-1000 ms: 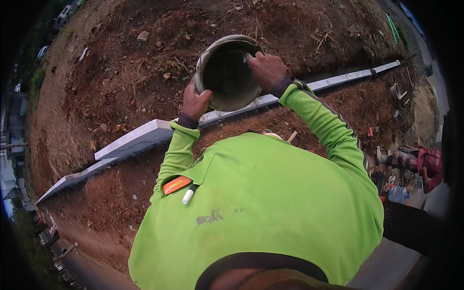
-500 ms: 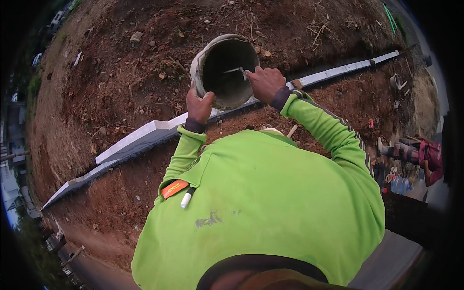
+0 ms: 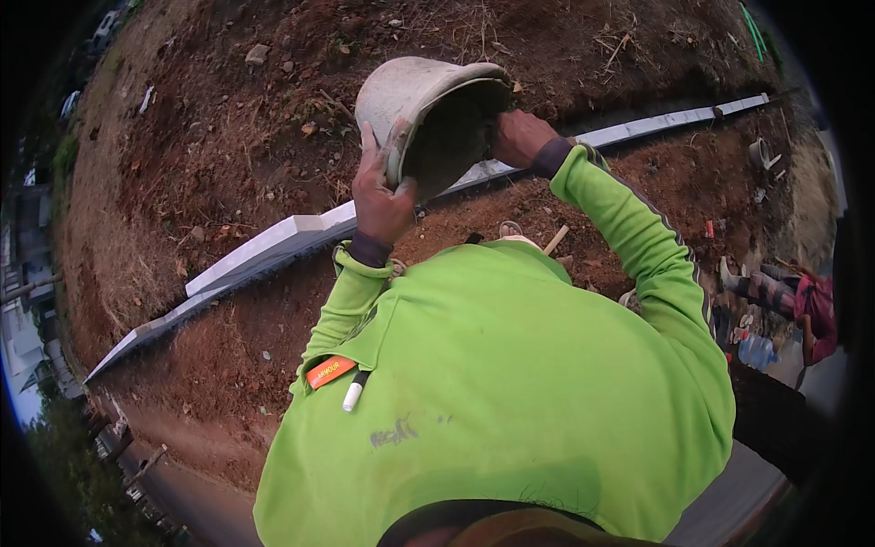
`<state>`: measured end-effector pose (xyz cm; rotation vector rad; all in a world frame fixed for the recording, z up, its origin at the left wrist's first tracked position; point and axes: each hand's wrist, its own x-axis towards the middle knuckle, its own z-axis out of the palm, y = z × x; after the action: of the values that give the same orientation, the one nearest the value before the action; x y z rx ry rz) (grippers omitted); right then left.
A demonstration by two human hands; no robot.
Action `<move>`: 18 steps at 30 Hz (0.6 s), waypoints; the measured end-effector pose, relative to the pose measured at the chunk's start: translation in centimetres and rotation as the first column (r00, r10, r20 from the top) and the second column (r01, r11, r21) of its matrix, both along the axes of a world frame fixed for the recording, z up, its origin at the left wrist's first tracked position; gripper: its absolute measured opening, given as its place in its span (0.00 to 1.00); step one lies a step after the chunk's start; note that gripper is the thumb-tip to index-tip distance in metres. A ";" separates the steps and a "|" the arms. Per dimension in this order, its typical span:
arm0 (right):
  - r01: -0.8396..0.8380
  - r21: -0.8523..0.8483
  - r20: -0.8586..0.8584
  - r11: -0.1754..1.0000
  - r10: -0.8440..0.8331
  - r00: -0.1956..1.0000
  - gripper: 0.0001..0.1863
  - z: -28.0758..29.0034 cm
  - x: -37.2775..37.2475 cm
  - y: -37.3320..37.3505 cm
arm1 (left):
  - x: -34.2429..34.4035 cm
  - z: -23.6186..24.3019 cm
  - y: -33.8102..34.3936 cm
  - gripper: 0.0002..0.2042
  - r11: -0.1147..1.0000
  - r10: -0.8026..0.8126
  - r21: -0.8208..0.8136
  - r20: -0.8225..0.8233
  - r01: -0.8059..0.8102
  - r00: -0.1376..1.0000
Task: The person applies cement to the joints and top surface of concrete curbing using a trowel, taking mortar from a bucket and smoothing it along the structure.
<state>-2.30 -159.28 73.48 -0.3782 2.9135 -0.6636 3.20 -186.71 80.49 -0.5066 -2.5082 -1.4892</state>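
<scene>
A dirty pale-grey bucket (image 3: 401, 87) is tipped over sideways in front of me, its dark mouth facing right and down. My left hand (image 3: 383, 187) grips its near left rim, fingers up along the outer wall and thumb at the lip. My right hand (image 3: 521, 137) is closed at the right side of the rim; its fingertips are hidden in the bucket's shadow. Beneath and behind both hands runs a long row of white blocks (image 3: 246, 255) set in reddish soil. Green sleeves cover both forearms.
Loose soil with stones and dry stalks (image 3: 255, 146) rises beyond the blocks. At right, a co-worker in maroon (image 3: 811, 310) is beside a blue water jug (image 3: 756, 351). A small bucket (image 3: 761, 155), green rods (image 3: 753, 32) and a wooden stick (image 3: 556, 239) lie about; a road edges the view.
The bucket has turned from mouth toward me to mouth sideways and downward, showing more outer wall. My right hand has moved up and right, my left fingers higher along the side.
</scene>
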 end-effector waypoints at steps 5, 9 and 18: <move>-0.070 -0.345 0.343 0.936 0.195 0.919 0.25 -2.2 1.8 -0.2 | -1.2 -0.3 0.0 0.35 0.988 -0.133 0.103 0.171 0.117 0.976; 0.034 -0.518 0.454 0.855 0.241 0.858 0.31 -4.6 2.5 -1.8 | -1.3 -6.2 0.4 0.34 0.954 -0.095 0.297 0.382 -0.025 0.919; 0.046 -0.468 0.647 0.882 0.306 0.699 0.32 -10.3 2.2 0.7 | 6.9 -20.4 3.5 0.26 0.267 0.068 0.471 0.861 -0.840 0.504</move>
<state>-0.13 -158.55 63.19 -0.2848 1.9525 -1.1630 10.07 -183.21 60.12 1.2283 -1.3389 -2.5775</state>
